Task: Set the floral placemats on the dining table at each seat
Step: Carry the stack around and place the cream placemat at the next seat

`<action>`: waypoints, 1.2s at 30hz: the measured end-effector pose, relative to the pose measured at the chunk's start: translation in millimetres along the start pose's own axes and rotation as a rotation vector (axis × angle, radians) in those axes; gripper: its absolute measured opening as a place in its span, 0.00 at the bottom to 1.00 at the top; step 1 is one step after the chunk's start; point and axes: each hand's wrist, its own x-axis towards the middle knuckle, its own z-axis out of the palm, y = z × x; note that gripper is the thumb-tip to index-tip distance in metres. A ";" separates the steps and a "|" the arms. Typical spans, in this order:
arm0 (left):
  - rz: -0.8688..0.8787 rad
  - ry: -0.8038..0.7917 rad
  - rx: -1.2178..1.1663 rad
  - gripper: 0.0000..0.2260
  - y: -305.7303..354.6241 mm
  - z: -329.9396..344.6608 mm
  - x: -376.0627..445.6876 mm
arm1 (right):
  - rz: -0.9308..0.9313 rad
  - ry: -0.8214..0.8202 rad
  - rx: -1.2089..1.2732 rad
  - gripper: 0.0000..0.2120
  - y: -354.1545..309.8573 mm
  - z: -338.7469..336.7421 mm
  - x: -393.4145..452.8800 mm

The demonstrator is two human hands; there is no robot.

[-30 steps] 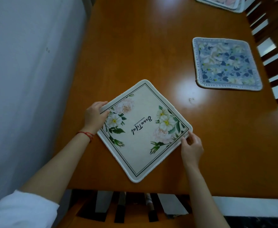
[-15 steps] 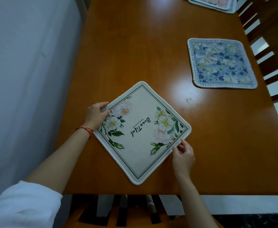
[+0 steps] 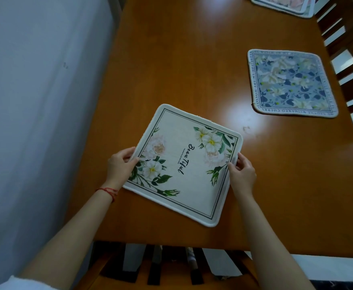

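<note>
Table (image 3: pixel 192 70) near edge, both hands gripping cream placemat (image 3: pixel 184 164) sides

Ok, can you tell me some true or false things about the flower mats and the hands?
1. Both hands hold the cream square placemat with white flowers. True: left hand, right hand.
2. The blue floral square placemat is on the floor. False: it lies on the brown wooden table.
3. The cream placemat overlaps the blue one. False: they lie apart.
4. More placemats sit at the table's far end. True.
</note>
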 end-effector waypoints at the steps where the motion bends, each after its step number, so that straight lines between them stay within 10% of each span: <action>1: -0.005 0.005 -0.009 0.18 -1.0 0.7 -4.9 | -0.011 -0.014 -0.005 0.25 -1.6 -0.4 3.5; 36: -0.245 0.154 -0.245 0.19 -1.5 35.6 -68.7 | -0.112 -0.210 -0.023 0.25 -36.3 10.1 45.5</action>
